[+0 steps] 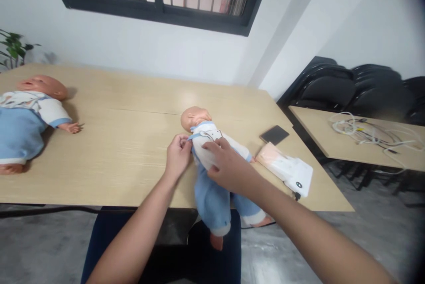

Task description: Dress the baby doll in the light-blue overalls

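Note:
A baby doll (214, 213) in a white top (203, 153) with blue trim and blue trousers lies on its back, its head turned away and its legs over the table's front edge. At its shoulder, my left hand (178, 153) is closed, thumb and finger pinching a blue strip (195, 136) of the top. My right hand (229, 164) is over the doll's chest, thumb and forefinger apart; its other fingers are partly hidden. Behind the hands, part of the top's patterned front shows.
The wooden table (133, 160) bears a second, similarly dressed doll (21, 129) at left, and a dark phone (274, 135) and a white device (299, 177) with a cable at right. A dark chair (109, 231) stands at the front. Cables (361, 131) lie on another table.

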The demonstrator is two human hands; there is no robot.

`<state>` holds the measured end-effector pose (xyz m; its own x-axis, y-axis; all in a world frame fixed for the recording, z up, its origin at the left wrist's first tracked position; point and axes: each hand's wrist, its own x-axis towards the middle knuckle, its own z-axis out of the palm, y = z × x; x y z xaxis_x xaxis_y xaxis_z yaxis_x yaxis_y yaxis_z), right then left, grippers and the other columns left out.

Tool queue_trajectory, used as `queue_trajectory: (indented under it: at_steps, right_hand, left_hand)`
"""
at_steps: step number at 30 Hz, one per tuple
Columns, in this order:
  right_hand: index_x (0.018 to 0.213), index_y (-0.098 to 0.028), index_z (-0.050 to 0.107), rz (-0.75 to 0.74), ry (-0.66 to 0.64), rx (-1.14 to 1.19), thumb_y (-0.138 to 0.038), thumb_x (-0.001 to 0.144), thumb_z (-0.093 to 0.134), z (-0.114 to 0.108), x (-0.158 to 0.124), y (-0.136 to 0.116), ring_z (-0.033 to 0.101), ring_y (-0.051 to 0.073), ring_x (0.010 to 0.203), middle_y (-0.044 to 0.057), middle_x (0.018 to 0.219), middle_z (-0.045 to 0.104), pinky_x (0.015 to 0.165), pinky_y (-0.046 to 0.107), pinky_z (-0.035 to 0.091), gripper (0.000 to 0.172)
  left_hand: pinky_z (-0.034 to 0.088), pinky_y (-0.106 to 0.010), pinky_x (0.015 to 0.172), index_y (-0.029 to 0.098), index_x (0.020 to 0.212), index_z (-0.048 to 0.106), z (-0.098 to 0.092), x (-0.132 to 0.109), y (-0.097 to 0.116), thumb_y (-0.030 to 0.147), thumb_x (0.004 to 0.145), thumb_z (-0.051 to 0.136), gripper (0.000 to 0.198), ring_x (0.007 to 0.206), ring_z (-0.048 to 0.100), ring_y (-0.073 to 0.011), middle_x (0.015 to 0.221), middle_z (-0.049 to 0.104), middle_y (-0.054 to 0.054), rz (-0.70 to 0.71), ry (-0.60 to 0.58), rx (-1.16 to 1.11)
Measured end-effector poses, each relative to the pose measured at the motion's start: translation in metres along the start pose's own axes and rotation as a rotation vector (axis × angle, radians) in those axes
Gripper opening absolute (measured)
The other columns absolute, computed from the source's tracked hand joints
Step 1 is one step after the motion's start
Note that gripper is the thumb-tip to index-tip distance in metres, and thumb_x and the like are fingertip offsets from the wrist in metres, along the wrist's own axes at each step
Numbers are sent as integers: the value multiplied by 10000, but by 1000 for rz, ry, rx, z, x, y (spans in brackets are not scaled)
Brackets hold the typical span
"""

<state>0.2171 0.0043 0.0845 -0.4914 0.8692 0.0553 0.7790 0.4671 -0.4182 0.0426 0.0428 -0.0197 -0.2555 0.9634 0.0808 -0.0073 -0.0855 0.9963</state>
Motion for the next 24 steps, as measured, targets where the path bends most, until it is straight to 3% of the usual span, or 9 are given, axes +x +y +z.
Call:
queue_trajectory:
  at_steps: [3,5,8,10,11,16,20,22,24]
  right_hand:
    - [1336,-245,564,38,56,137,-138,791,576,-4,2,7,616,258,1094,116,1300,536,1013,456,511,555]
    - [1320,-252,575,79,112,237,-147,781,593,-6,3,9,615,259,1121,107,1299,542,1028,459,513,549]
    - [1300,-253,596,118,196,353,-160,761,604,-6,7,9,593,273,1208,96,1303,547,1091,473,486,547]
    - [1303,-251,604,134,231,403,-165,756,602,-3,10,5,574,281,1253,98,1316,538,1126,476,466,553]
    - [1308,-250,605,136,239,420,-163,756,601,0,11,2,567,285,1267,102,1321,535,1139,475,458,559]
    - [1301,-261,612,94,284,449,-140,778,616,16,10,-14,550,302,1295,105,1279,563,1194,489,409,537]
    - [1326,-288,599,43,344,494,-286,953,531,23,-2,-10,572,263,1262,78,1269,596,1166,506,435,379]
    - [1371,-267,561,85,441,488,-357,1015,465,29,-14,-5,552,265,1293,105,1315,585,1171,513,426,379]
    - [1416,-246,515,174,475,445,-401,983,547,43,-28,-2,509,306,1348,145,1380,538,1179,547,414,461]
  left_hand:
    - [466,-246,664,194,985,606,-5,-2,-2,419,834,732,299,679,596,-127,781,657,7,-169,-85,-303]
    - [513,-281,721,200,949,584,-11,-15,-3,411,817,741,294,735,639,-146,826,669,-8,-256,-113,-378]
    - [533,-332,733,192,820,611,-17,-45,-4,363,836,715,201,733,647,-180,786,665,-34,-304,-372,-187]
    - [532,-347,769,195,823,656,-16,-65,-5,314,856,702,132,780,655,-201,810,687,-50,-252,-569,-85]
    - [529,-348,788,203,853,670,-14,-73,-7,290,860,697,91,802,657,-206,830,697,-48,-221,-600,-85]
    - [503,-325,753,207,952,675,-1,-90,-21,238,824,699,133,781,639,-209,810,698,-21,-182,-422,-95]
    - [513,-319,761,197,885,658,3,-92,-23,242,804,703,103,788,651,-207,807,702,-18,-130,-269,-62]
    - [531,-326,797,203,927,653,7,-92,-20,257,804,719,150,825,664,-203,856,716,-19,-114,-169,-111]
    - [554,-343,826,215,1025,647,14,-92,-18,296,820,731,237,875,683,-209,929,735,-31,-136,-89,-208]
